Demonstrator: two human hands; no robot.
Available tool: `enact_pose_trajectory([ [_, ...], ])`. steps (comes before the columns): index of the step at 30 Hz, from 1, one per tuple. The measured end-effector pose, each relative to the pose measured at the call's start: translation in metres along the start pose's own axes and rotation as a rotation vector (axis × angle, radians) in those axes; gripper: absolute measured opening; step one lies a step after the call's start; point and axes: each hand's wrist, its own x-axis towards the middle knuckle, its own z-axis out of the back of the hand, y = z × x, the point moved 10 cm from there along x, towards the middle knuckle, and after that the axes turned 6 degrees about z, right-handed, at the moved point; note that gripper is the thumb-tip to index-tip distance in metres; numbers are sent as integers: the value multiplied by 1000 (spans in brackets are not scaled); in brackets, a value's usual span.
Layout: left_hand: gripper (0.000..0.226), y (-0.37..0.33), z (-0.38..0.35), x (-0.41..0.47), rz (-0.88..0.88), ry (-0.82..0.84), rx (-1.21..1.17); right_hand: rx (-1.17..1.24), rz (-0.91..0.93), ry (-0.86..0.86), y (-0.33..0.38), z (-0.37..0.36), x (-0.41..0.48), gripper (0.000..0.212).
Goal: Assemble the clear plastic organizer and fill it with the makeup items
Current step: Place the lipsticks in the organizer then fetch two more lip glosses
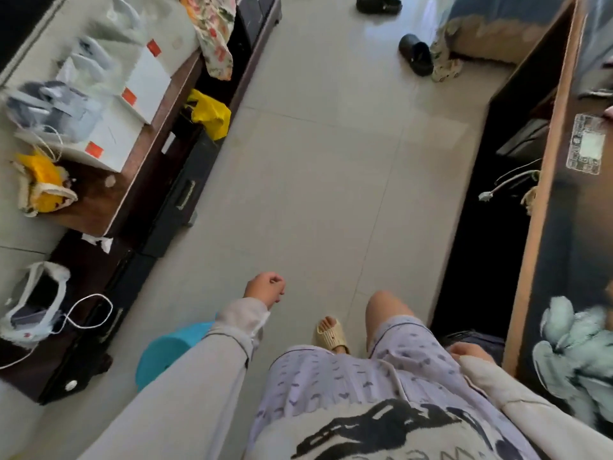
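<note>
I am standing and looking down at a tiled floor. My left hand [265, 288] hangs over the floor in a loose fist with nothing in it. My right hand [469, 351] rests low at my right hip, next to the desk edge; only its knuckles show, the fingers look curled and I see nothing in it. No clear plastic organizer or makeup items can be made out in this view. Clear plastic bags [53, 106] lie on the low cabinet at the left, their contents blurred.
A dark low cabinet [109, 200] runs along the left, carrying white boxes [146, 84], a yellow pouch [43, 184] and a white cable [89, 313]. A desk [544, 207] stands at the right. A teal stool [169, 350] sits by my left leg. Black slippers [414, 54] lie ahead on the floor.
</note>
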Motion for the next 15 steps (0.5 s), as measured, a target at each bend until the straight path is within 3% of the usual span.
enact_pose_trajectory([
  [4,26,-68,8,26,-81,57,12,-21,58,30,98,-24,34,37],
  [6,22,-89,4,38,-89,88,65,85,20,72,133,-34,42,50],
  [7,24,-97,3,44,-84,100,87,40,121,110,143,-29,39,60],
  [9,30,-111,-1,58,-64,116,127,195,61,195,125,-15,34,73],
  [10,31,-117,-3,64,-50,122,154,436,-110,-61,110,29,49,57],
  [11,32,-122,-5,71,-34,127,185,125,86,-28,116,55,53,34],
  [12,32,-127,-7,76,-21,130,217,126,-15,-64,105,85,58,15],
  [15,34,-144,-12,91,19,130,298,327,44,-85,133,143,92,22],
])
